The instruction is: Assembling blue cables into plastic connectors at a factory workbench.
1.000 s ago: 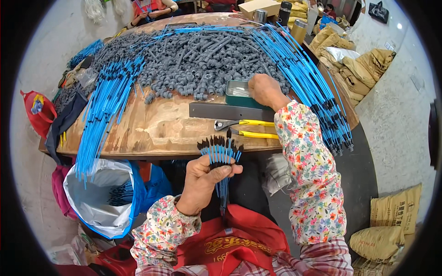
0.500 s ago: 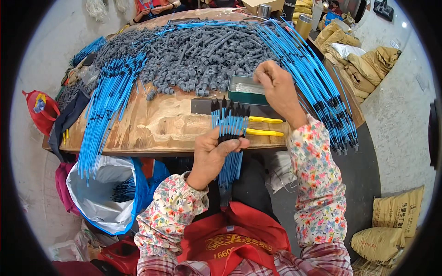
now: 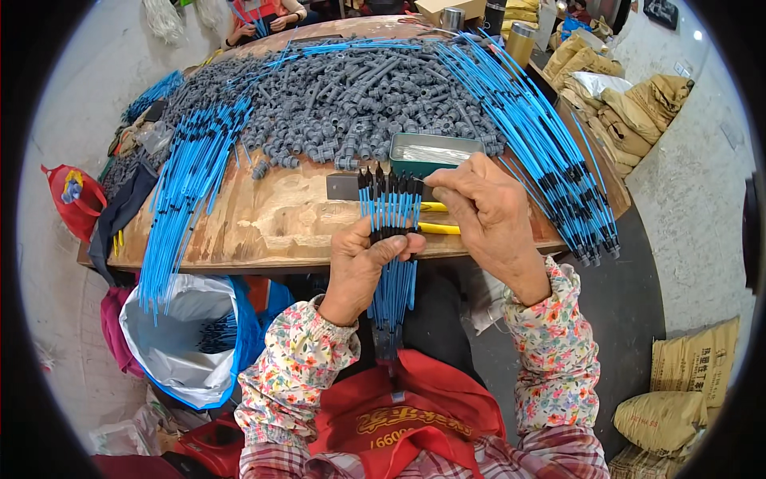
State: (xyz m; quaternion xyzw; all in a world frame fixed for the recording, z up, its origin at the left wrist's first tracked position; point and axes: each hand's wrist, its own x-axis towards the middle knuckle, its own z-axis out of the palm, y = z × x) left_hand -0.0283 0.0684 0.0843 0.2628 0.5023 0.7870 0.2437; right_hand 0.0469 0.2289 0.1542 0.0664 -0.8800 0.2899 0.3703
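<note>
My left hand (image 3: 359,267) is closed round a bundle of thin blue tubes (image 3: 391,279), held upright over the table's front edge. Black pointed tips (image 3: 391,180) fan out at the bundle's upper end. My right hand (image 3: 495,219) is pinched at the right-hand tips; whatever is between its thumb and forefinger is too fine to make out. Just behind the hands sits a green tin (image 3: 411,166) holding thin silvery pins (image 3: 435,153). Yellow-handled pliers (image 3: 439,229) lie partly hidden behind the bundle and right hand, beside a dark grey block (image 3: 341,187).
A heap of grey plastic fittings (image 3: 343,104) covers the wooden table (image 3: 271,215). Blue tube bundles lie left (image 3: 191,176) and right (image 3: 527,136). Below left stands a lined blue bag (image 3: 171,351). Another person's hands (image 3: 287,17) work at the far side.
My right hand has come from above the green tin down and toward me, to the bundle's tips. My left hand keeps its grip on the tubes.
</note>
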